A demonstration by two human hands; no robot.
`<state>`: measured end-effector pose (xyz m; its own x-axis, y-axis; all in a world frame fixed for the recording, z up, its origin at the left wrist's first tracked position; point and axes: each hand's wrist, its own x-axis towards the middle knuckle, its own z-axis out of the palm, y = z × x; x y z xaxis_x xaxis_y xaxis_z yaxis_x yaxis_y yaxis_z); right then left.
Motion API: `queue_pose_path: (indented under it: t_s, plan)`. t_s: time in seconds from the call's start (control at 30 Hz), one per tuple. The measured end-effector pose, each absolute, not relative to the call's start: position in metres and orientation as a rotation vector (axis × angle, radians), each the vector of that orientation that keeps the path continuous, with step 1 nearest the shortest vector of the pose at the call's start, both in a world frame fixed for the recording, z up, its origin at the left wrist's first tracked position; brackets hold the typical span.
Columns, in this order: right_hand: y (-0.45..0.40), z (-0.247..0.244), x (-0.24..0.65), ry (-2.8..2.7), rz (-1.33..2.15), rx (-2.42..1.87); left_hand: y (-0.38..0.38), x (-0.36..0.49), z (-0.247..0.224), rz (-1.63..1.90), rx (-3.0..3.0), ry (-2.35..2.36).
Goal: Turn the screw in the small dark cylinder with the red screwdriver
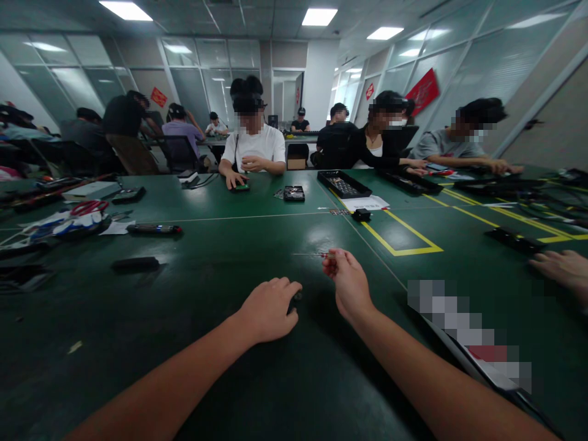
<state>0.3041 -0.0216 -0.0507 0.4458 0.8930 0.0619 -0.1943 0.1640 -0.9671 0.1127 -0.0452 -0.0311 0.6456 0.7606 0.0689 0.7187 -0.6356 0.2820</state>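
Observation:
My right hand (351, 283) is closed around the handle of a slim screwdriver (323, 255). Its thin metal shaft points left above the green table (211, 380), and the handle looks clear with some red. Lower and to the left, my left hand (270, 309) curls over a small dark object (297, 296). That object shows only between the thumb and fingers, so its kind is unclear. The two hands are a short distance apart, and the screwdriver does not touch the dark object.
A marker pen (154, 229), a black case (135, 264) and red-handled pliers (89, 208) lie left. Ahead are a small black box of parts (294, 193) and a black tray (343, 184). A clipboard (441, 334) lies right, near a co-worker's hand (563, 269). Other people sit opposite.

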Motion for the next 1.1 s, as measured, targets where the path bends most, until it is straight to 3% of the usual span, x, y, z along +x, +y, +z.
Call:
queue_pose_path:
  t_s: [0.37,0.6,0.83,1.1]
  plan:
    - [-0.022,-0.049,0.300,-0.662,0.962,-1.103,-0.028,0.115,-0.027,0.150,2.582,1.268]
    - [-0.023,-0.051,0.297,-0.616,1.029,-1.103,0.004,0.060,-0.015,0.575,1.961,1.417]
    - [-0.020,-0.062,0.293,-0.648,1.107,-1.130,0.019,-0.015,-0.010,1.115,0.959,1.352]
    - [-0.019,-0.064,0.293,-0.689,1.118,-1.127,0.008,-0.099,0.017,1.445,0.674,1.565]
